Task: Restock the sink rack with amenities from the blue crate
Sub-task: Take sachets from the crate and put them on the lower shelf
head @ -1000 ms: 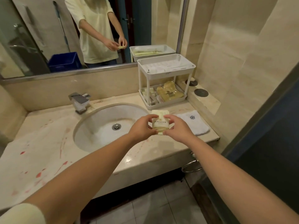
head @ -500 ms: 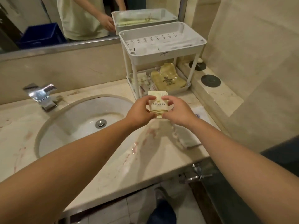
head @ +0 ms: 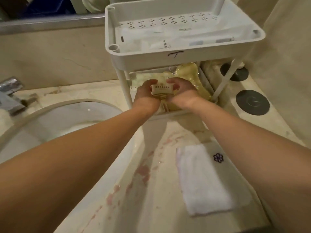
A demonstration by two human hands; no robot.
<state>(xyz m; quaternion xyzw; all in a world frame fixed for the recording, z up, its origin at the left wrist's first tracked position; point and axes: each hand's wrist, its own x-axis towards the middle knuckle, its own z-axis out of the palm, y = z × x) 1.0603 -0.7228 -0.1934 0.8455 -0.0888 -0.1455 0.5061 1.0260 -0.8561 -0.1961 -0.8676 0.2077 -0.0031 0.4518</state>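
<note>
Both hands were inside the lower level of the white rack [head: 123,86]. The left hand [head: 148,96] & right hand [head: 183,93] held one small cream packet [head: 162,91] btwn them, printed side up, w/ a row of dark characters near its top edge & stripes lower down. Left fingers [head: 151,82] were curled round its left end, right fingers [head: 173,80] curled round its right end. The packet was under the top tray [head: 210,55], just above the lower shelf [head: 175,114], over other cream packets lying there; can't tell if it touched them. Behind the hands a yellowish bagged item [head: 186,73] lay on the same shelf. The top tray had a perforated floor, carried flat white wrapped items [head: 168,39] & bore a hand-drawn mark on its front wall. The rack stood at the back of the marbled surface [head: 151,199], right of the sink basin [head: 67,118]; a chrome tap [head: 10,96] sat at far left. A folded white towel [head: 202,180] w/ a dark flower logo lay on the surface nearer the camera, well apart from the rack, its right part hidden by the right forearm. Two dark round discs [head: 252,102] sat on the ledge right of the rack. Reddish blotches marked the surface. At top left the mirror showed part of the blue crate [head: 45,5].
</note>
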